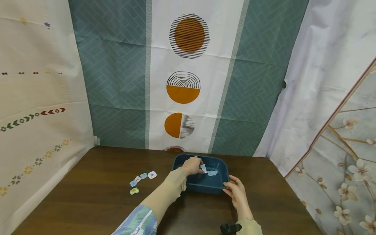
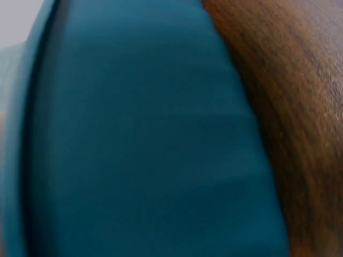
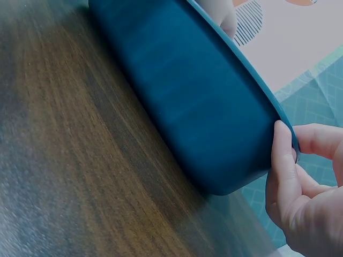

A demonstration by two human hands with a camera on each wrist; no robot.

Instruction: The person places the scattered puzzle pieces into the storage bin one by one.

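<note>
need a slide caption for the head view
Left hand pinching a pale cutout inside a blue rectangular tub while the right hand grips its near right corner.

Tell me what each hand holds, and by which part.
Right hand: the blue tray, by its near-right rim corner. Left hand: seemingly a pale piece, by an edge.

table (image 1: pixel 88 209): dark brown, wood-grained; it is reaching back to the far cloth (image 1: pixel 188 65).
far cloth: it is hanging upright; green panels (image 1: pixel 114 75) are flanking a white strip (image 1: pixel 160 65), where orange-and-black discs (image 1: pixel 189 35) are forming a column, the lowest being cut off at the table's edge.
left cloth (image 1: pixel 38 91): cream; rows of small coloured motifs (image 1: pixel 32 117) are crossing it.
right cloth (image 1: pixel 326 45): whitish, hanging in folds; a brown line (image 1: pixel 332 120) is slanting down it, and pale blossoms (image 1: pixel 360 169) are spreading on the lower side.
</note>
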